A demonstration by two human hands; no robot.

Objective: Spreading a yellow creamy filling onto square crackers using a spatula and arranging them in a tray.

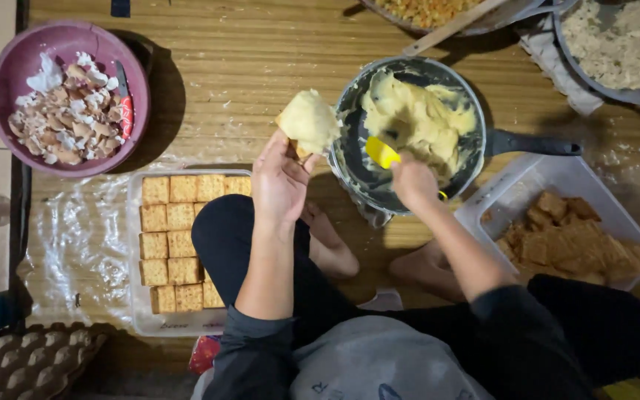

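Note:
My left hand (279, 181) holds a square fried tofu piece (307, 121) heaped with pale yellow mash, raised next to the pan. A yellow spatula (381, 152) is in my right hand (412, 180), its blade resting in the mash. The dark frying pan (350, 118) holds a mound of that yellow mash (416, 118), and its black handle (535, 143) points right. On the left, a clear tray (179, 323) carries rows of square tofu pieces (175, 241), partly hidden by my knee.
A purple bowl (9, 70) of eggshells with a small knife sits top left. A clear tub (516, 189) of brown fried pieces is at right. Two filled pans (616, 44) stand at the top right. An egg carton (27, 363) lies bottom left. Plastic sheet covers the wooden floor.

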